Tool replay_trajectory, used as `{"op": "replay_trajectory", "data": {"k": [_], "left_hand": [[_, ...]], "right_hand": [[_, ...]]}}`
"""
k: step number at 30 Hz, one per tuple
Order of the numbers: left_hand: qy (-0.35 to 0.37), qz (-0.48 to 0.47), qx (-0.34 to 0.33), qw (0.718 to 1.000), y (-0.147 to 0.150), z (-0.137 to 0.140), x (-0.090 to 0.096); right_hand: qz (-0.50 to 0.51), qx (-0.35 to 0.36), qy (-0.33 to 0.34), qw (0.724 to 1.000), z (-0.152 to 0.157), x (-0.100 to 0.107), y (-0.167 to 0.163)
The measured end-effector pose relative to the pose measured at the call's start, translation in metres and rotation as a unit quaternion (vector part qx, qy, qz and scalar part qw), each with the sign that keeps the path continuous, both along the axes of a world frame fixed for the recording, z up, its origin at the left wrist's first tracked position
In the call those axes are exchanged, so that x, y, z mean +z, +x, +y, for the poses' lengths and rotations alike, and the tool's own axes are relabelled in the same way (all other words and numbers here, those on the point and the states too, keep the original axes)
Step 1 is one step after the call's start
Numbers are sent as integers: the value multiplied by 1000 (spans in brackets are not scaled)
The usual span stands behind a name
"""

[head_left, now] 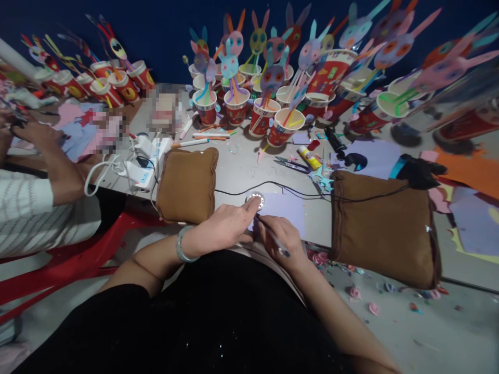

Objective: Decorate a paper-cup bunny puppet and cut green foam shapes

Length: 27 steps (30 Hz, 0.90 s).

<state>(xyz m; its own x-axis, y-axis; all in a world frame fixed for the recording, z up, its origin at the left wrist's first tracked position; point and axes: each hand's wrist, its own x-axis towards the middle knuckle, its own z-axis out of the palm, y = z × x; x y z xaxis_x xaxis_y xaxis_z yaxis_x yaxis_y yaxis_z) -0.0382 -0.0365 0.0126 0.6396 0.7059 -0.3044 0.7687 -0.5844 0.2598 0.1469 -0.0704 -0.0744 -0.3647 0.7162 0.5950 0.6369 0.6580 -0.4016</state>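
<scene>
Seated at a cluttered worktop (241,169), a person presses the outstretched fingers of the left hand (224,224) on a round white disc (262,199), which lies on a sheet of purple paper (288,213). The right hand (284,236) pinches a dark pen (279,244) just beside it. Brown cushions (187,184) flank the paper; behind stand red paper cups (237,112) bearing rabbit-eared figures (230,67).

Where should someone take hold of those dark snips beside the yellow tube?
The snips are probably best gripped at the thicker right end, from the near side: they lie flat, narrow tips pointing left, and the yellow tube crowds the far side.
</scene>
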Motion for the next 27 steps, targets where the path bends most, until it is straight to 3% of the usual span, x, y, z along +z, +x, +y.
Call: {"op": "replay_trajectory", "data": {"k": [13, 21, 27], "left_hand": [[12, 63, -21, 998, 4, -7, 0], [21, 57, -13, 998, 4, -9, -5], [6, 63, -9, 998, 5, -7, -4]], "right_hand": [[94, -97, -137, 981, 19, 6, 24], [110, -84, -179, 974, 43, 13, 19], [74, -91, -167, 979, 31, 18, 23]]}}
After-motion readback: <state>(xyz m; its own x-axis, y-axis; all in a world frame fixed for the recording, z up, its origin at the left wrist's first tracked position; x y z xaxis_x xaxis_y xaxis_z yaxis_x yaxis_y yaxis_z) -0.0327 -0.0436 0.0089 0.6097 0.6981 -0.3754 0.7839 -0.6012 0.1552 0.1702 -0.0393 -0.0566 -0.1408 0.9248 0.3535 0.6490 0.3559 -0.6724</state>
